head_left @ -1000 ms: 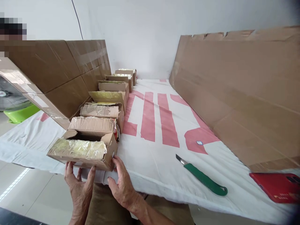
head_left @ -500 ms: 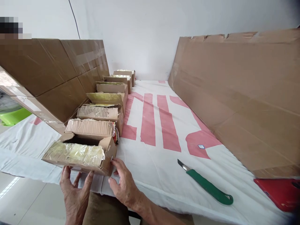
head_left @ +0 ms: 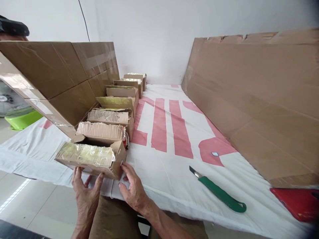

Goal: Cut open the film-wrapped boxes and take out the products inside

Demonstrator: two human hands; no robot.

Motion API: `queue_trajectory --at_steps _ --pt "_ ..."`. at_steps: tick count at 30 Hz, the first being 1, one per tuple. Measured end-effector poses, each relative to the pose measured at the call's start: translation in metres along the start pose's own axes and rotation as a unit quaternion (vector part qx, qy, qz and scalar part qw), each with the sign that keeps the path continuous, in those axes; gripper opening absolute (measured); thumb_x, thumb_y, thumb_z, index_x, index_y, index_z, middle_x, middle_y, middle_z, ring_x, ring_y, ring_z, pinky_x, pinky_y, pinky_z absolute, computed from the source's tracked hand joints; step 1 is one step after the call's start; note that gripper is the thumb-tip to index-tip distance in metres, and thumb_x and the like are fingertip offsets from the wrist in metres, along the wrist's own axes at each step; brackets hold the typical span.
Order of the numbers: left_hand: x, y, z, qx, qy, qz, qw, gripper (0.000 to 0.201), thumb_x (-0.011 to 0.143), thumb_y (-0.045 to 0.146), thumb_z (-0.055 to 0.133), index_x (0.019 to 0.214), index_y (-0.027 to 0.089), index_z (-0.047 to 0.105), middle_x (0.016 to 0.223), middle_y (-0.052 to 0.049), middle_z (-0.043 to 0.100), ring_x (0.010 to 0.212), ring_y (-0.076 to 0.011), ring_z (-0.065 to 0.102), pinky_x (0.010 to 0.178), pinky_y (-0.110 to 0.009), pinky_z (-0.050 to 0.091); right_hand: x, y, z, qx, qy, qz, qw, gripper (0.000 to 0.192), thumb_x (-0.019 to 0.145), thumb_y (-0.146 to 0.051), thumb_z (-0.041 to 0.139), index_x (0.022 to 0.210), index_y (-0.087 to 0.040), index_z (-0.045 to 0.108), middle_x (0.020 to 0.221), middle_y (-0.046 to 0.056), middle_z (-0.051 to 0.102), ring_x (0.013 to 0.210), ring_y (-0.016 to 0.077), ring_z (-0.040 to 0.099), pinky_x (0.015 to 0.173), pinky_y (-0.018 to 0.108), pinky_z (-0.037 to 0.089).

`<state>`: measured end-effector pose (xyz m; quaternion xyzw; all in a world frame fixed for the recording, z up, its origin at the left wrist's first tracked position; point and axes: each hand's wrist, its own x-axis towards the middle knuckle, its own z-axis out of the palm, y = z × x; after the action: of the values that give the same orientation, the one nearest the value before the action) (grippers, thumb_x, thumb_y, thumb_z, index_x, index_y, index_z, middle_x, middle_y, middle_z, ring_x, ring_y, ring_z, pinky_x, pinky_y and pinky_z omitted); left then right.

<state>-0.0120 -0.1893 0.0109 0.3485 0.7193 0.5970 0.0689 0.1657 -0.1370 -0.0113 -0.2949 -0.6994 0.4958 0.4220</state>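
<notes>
Nearest small carton [head_left: 93, 159] sits at the near edge of the worktop [head_left: 161, 179], first in a row of like cartons [head_left: 117, 99] running away along a large taped box [head_left: 59, 79]. Its open flap is covered in yellowish film.

Left hand [head_left: 86, 196]: fingers [head_left: 77, 174] spread and unclenched, tips against the carton's near face from below. Nothing gripped.

Right hand [head_left: 133, 191]: fingers [head_left: 126, 168] loosely extended, tips touching the carton's near right corner. Not closed round it.

Green-handled knife [head_left: 219, 192] lies on the cloth, well apart to the right. Red phone [head_left: 296, 202] at far right, below a leaning cardboard sheet [head_left: 256, 99].
</notes>
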Motion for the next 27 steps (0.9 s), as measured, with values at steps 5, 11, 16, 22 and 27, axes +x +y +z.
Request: queue_trajectory --at_steps 5,11,16,22,27 --pt "-0.004 -0.001 -0.006 -0.006 0.006 -0.007 1.0 0.098 0.072 0.053 0.086 0.157 0.027 0.044 0.165 -0.02 0.035 0.151 -0.0396 0.042 0.107 -0.058 0.056 0.0 0.0 0.001 -0.005 0.002 -0.017 1.0 0.075 0.078 -0.008 0.062 0.151 -0.021 0.051 0.157 0.016 0.052 0.139 0.0281 0.057 0.097 0.037 0.063" --pt "-0.002 0.002 -0.006 0.0 0.002 0.0 1.0 0.102 0.071 0.054 0.086 0.158 0.024 0.042 0.162 -0.023 0.035 0.153 -0.0413 0.039 0.103 -0.061 0.058 0.001 -0.002 0.002 -0.026 0.005 -0.026 0.999 0.075 0.077 -0.007 0.063 0.149 -0.021 0.052 0.154 0.015 0.054 0.131 0.0267 0.061 0.093 0.036 0.062" --pt "0.002 0.005 -0.01 0.005 -0.024 -0.018 1.0 0.1 0.073 0.054 0.086 0.158 0.024 0.043 0.162 -0.022 0.036 0.151 -0.0399 0.042 0.103 -0.058 0.059 0.002 -0.003 0.002 -0.047 -0.008 -0.024 0.999 0.074 0.077 -0.009 0.066 0.148 -0.022 0.053 0.153 0.014 0.056 0.123 0.0254 0.065 0.096 0.038 0.062" --pt "0.002 0.008 -0.015 -0.011 -0.018 -0.039 0.999 0.104 0.071 0.053 0.087 0.158 0.02 0.04 0.168 -0.025 0.03 0.153 -0.0401 0.04 0.104 -0.056 0.059 0.002 -0.003 0.004 -0.049 0.023 -0.06 0.997 0.055 0.08 -0.013 0.064 0.135 -0.017 0.062 0.143 0.017 0.063 0.124 0.0263 0.066 0.094 0.036 0.062" --pt "0.001 0.009 -0.026 0.001 -0.012 -0.06 0.998 0.097 0.072 0.052 0.084 0.153 0.015 0.044 0.16 -0.027 0.043 0.148 -0.0405 0.048 0.11 -0.058 0.053 0.004 0.002 0.007 -0.03 0.052 -0.038 0.998 0.032 0.087 -0.013 0.057 0.116 -0.019 0.067 0.127 0.012 0.07 0.1 0.0192 0.072 0.085 0.031 0.062"
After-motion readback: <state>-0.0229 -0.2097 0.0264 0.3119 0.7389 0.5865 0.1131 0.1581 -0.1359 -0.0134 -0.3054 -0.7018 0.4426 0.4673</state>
